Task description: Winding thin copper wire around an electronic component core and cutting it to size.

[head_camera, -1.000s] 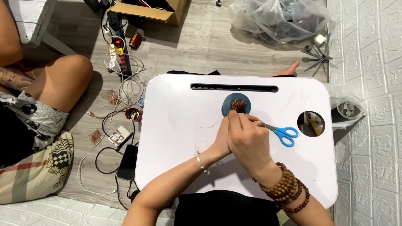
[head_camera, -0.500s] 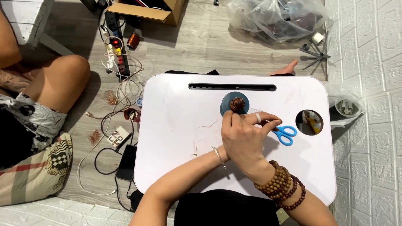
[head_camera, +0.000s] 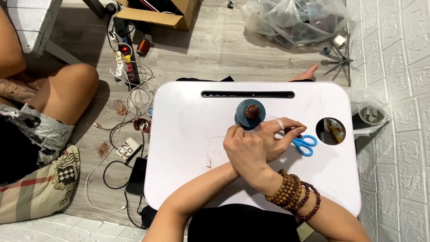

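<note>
Pinching thin wire (head_camera: 271,118) beside the blue spool (head_camera: 250,114), both hands' fingers (head_camera: 293,127) look closed; wire bends easily, hold gently.

I'm sitting on the floor (head_camera: 233,49) of a home, a room turned into a makeshift workshop — grey wood-look planks, a white brick-patterned wall (head_camera: 394,67) to my right. A low white lap table (head_camera: 188,134) sits over my legs. Beside it lie a power strip (head_camera: 126,58) with tangled cables (head_camera: 134,103), a cardboard box (head_camera: 156,13), a plastic bag (head_camera: 295,18) — and another person's bare knee (head_camera: 76,85).
</note>
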